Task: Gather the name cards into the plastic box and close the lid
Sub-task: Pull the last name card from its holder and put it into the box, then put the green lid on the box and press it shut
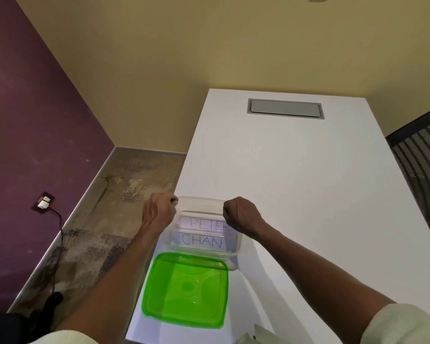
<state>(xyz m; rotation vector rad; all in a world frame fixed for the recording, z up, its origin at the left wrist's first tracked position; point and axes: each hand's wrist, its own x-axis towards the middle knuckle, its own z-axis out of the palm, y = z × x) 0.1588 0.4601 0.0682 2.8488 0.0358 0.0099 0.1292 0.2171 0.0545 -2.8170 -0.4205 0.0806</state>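
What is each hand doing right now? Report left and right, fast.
Left hand: fingers curled, gripping the far left rim of the plastic box.
Right hand: fingers curled, gripping the far right rim of the box.

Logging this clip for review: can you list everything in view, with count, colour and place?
plastic box: 1, clear, near table edge, open
name cards: 2 readable, white, inside box
lid: 1, green, on table before box
table: 1, white
cable hatch: 1, grey, far end of table
chair: 1, black mesh, right
wall socket: 1, purple wall
left hand: at box's left rim
right hand: at box's right rim
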